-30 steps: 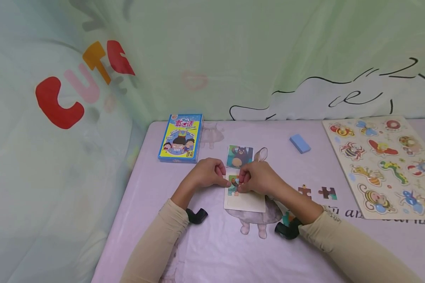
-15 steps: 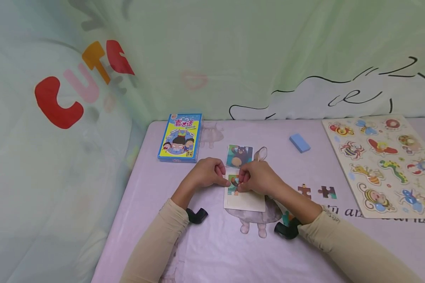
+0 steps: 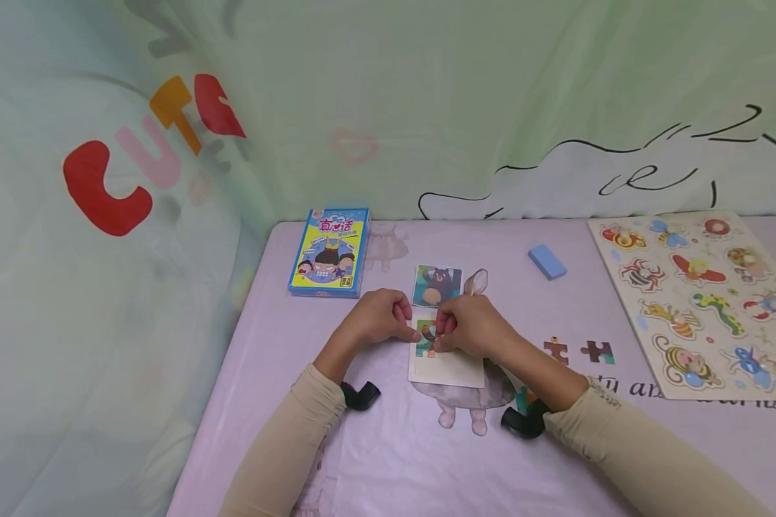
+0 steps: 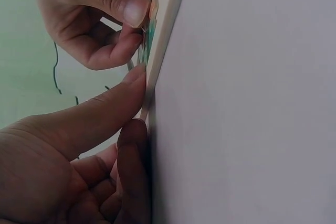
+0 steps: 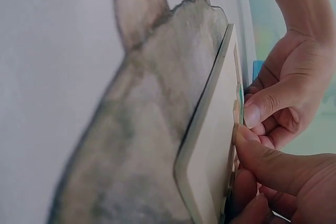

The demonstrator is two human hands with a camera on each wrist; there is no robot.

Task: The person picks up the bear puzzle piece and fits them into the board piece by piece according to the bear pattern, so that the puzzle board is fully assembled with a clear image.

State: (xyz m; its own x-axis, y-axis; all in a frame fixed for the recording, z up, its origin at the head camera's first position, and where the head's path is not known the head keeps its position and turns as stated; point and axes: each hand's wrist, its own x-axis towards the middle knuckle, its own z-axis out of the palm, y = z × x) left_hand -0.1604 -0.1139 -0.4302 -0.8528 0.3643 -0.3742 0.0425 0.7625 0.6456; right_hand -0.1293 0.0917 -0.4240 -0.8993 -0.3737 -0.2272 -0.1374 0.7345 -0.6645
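Left hand (image 3: 383, 316) pinches the tray's (image 3: 449, 375) left edge, right hand's (image 3: 473, 327) fingers narrow, seemingly pinching a puzzle piece (image 3: 431, 347) at the tray's far left; pressing it misaligned could pop neighbouring pieces (image 3: 423, 329) loose.

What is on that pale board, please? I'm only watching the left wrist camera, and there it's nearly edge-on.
Observer: The head view shows part of a bear picture at the board's far left; the near strip of the board is bare.

Visitor: Are any loose puzzle bits lying about?

Observer: At least two: a brown puzzle piece beside the right forearm, and a brown-and-green piece further right.

Visitor: And is there a whole picture of that bear anywhere?

Observer: Yes, a bear card lies just beyond the board, though its lower edge is partly covered.
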